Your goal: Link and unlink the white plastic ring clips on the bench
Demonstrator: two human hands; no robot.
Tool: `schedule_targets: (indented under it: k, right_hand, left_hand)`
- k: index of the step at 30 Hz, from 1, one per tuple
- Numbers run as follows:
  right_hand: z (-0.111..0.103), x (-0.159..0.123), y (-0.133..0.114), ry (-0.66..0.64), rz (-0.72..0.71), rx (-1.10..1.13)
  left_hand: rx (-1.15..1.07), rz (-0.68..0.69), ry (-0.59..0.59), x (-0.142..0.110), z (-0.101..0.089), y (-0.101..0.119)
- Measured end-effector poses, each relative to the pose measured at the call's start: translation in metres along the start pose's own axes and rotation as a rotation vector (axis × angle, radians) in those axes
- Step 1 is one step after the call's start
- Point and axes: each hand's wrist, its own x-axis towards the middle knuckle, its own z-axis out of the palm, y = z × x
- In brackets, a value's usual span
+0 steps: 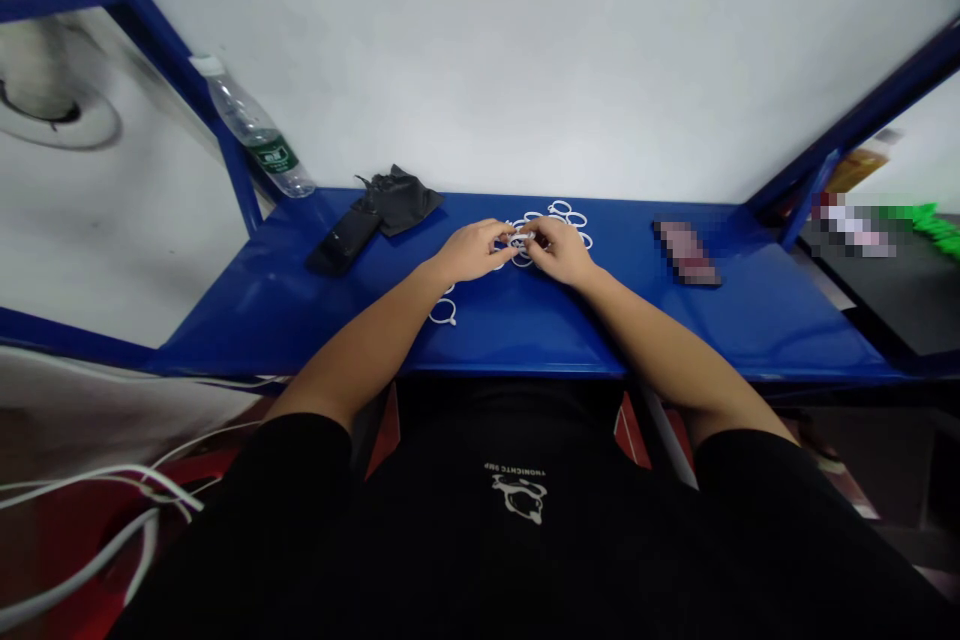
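My left hand and my right hand meet over the middle of the blue tabletop, fingertips close together. Between them is a white curtain ring, pinched by the fingers of both hands. More white rings, several of them, lie in a loose pile around and behind my fingers, such as the ring at the back. Another ring with a small knob on its rim rests nearer the front edge, below my left wrist. My hands partly hide the pile.
On the left of the blue table lie a black phone-like object and a crumpled black bag. A clear plastic bottle stands at the back left corner. A blurred-out flat object lies right. Blue frame bars flank both sides.
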Motion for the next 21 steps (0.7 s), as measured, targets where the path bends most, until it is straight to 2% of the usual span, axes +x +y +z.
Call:
schedule_targets:
  k: [5,8,9,11,16,18,21]
  right_hand:
    - [-0.003,0.004,0.010,0.187,0.023,-0.051]
    - [-0.005,0.004,-0.003,0.218,-0.023,-0.059]
    - [-0.003,0.003,-0.012,0.187,-0.042,-0.052]
    - [0.004,0.000,-0.036,0.044,-0.098,-0.017]
    - [0.036,-0.013,-0.095,-0.443,-0.548,0.137]
    - [0.046,-0.017,-0.104,-0.529,-0.610,0.116]
    - [0.051,-0.017,-0.101,-0.562,-0.614,0.074]
  left_hand:
    - [-0.028,-0.005,0.120,0.002,-0.003,-0.003]
    - [-0.003,-0.029,0.164,0.004,0.000,-0.015]
    - [0.024,-0.040,0.164,0.005,0.002,-0.020]
    - [0.078,-0.068,0.149,0.006,0.006,-0.032]
    - [0.110,-0.077,0.064,0.005,0.017,-0.047]
    - [0.111,-0.070,0.054,0.004,0.019,-0.045]
    - [0.105,-0.061,0.058,0.003,0.021,-0.040]
